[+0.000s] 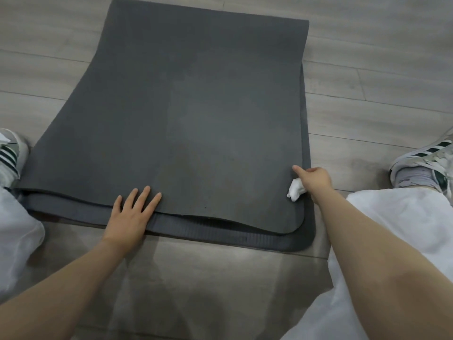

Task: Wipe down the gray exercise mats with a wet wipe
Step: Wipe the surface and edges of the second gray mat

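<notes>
Slipping of the top mat [196, 114] is the main risk here, in my judgement. Two gray mats lie stacked on the floor [392, 69], and the top one does not sit square on the lower mat [245, 238]: at the near edge the lower mat shows as a strip, and the top mat's edge lifts a little above it near the middle.

Left hand [132, 214] lies flat with fingers spread wide, the palm across the near edge of both mats, pressing them down. Right hand [312, 180] is at the right edge of the top mat, near the front corner. Its fingers are curled around a bunched white wipe [295, 191], and the thumb points out over the mat. The wipe touches the mat only at this edge, as far as I can see.

If the right hand pushes away from the body with force, the top mat may slide or wrinkle, because only one hand holds it and only at the near edge. The bunched wipe gives a small contact area, so stripes could be missed. A shoe [426, 165] stands close to the right hand and another shoe [11, 153] touches the left side of the mat, so dirt may come back on the cleaned part. I cannot tell how wet the wipe is.
</notes>
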